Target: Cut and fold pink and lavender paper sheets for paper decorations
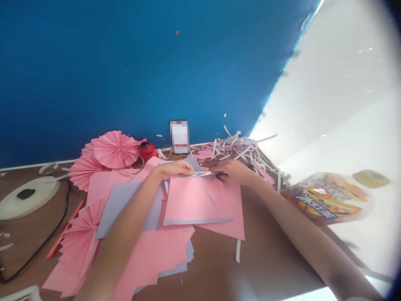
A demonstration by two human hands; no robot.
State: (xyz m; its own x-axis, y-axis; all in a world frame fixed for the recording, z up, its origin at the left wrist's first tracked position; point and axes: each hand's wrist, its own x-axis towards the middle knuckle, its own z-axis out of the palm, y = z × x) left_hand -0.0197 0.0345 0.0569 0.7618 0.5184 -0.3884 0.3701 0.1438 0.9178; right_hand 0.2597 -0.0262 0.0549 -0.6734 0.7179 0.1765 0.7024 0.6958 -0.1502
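My right hand [232, 171] is closed around the dark handles of a pair of scissors [204, 173]. Their blades point left, lying along the far edge of a pink paper sheet [194, 200]. At that edge my left hand [180, 168] pinches the paper close to the scissor tips. A narrow grey strip [206, 191] hangs from the blades across the sheet. The sheet's near edge shows a pale lilac border. Beneath it lie more pink and lilac sheets [125, 205], partly covered by my left forearm.
Pleated pink paper fans [115, 148] and a red round object [147, 151] stand at back left. A phone [180, 137] leans on the blue wall. Paper scraps [238, 146] are heaped at back right. A cable [46, 246] and plastic bag [332, 198] lie at the sides.
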